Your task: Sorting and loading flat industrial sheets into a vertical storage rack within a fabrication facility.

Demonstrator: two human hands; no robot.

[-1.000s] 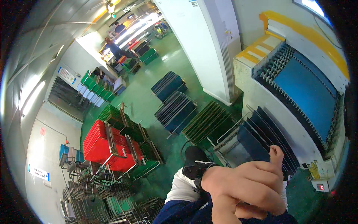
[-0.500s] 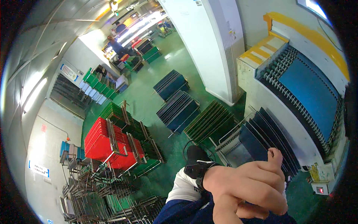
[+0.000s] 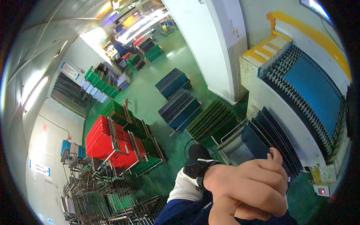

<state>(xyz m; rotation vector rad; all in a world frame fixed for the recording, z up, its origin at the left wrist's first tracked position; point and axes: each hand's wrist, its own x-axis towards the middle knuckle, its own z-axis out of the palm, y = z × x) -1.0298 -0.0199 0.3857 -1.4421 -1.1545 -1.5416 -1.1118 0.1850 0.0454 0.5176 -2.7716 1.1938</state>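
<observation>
My left hand (image 3: 249,185) is in front of my body at the lower right, back of the hand up, with a black wristwatch (image 3: 197,171) on its wrist. Most of its fingers curl under toward the palm, while the little finger sticks up. Whatever they may hold is hidden beneath the hand. Beyond the fingers, a wire rack (image 3: 228,140) bears dark blue panels (image 3: 268,135) set on edge; the hand overlaps them in the view, and I see no contact. My right hand does not show.
At right stands a machine with a blue panel (image 3: 313,88) among rows of rollers. Racks of green panels (image 3: 212,120) and blue panels (image 3: 180,108) stand on the green floor. Left are red panels (image 3: 101,138) in racks and piled empty metal racks (image 3: 101,195). A person (image 3: 122,48) is far back.
The view has shifted slightly. My left hand stays in nearly the same place, its fingers still curled, its thumb a little lower and farther left. The racks stand as before.
</observation>
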